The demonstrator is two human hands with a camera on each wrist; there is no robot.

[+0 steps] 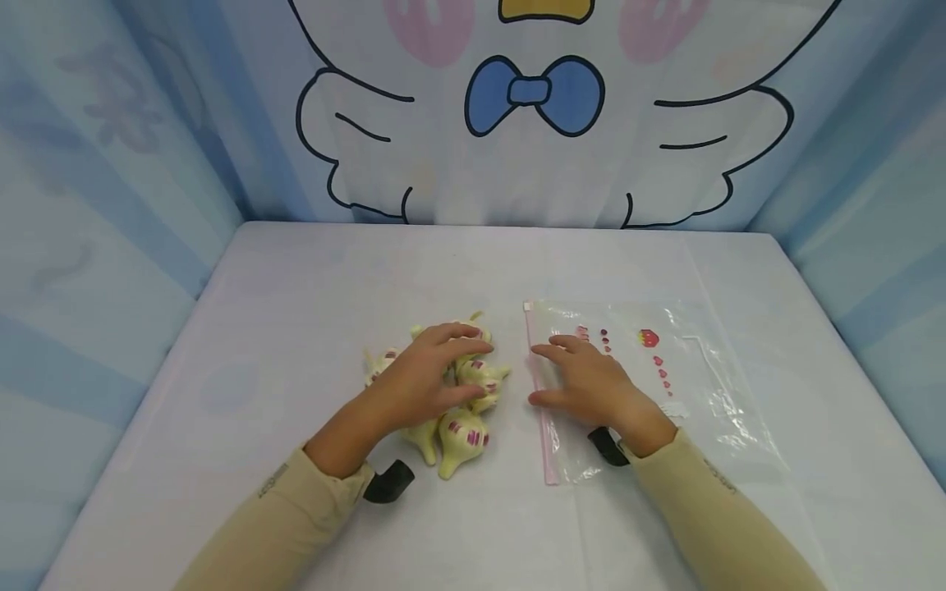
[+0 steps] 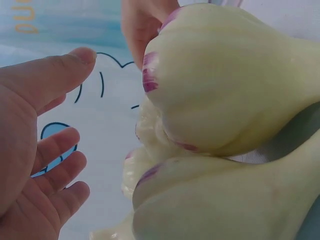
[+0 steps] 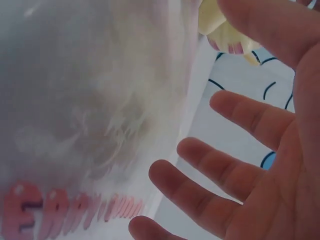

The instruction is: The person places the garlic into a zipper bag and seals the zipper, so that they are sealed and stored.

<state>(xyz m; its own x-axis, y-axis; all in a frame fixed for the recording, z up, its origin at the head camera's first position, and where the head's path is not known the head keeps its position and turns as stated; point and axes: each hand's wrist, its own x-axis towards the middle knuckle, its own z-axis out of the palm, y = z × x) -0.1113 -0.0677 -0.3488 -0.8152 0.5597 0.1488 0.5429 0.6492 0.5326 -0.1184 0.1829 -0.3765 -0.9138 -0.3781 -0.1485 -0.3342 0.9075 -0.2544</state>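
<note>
Several pale garlic bulbs [image 1: 463,437] with purple streaks lie in a cluster left of the table's middle. Over them hovers my left hand [image 1: 423,371], fingers spread and relaxed; in the left wrist view a gap separates the fingers from the large garlic bulb [image 2: 225,80]. To the right, a clear zip bag [image 1: 713,427] with a pink zip edge and red prints lies flat. My right hand [image 1: 591,382] is above its left part, fingers apart. In the right wrist view, that palm holds nothing beside the plastic bag [image 3: 100,100]. Part of the garlic is hidden under the left hand.
The white tabletop [image 1: 296,287] extends around both groups. A patterned curtain [image 1: 532,172] hangs behind its far edge, and blue curtains [image 1: 89,246] line the sides. A black wrist camera [image 1: 389,483] sits under the left cuff, another [image 1: 608,447] under the right.
</note>
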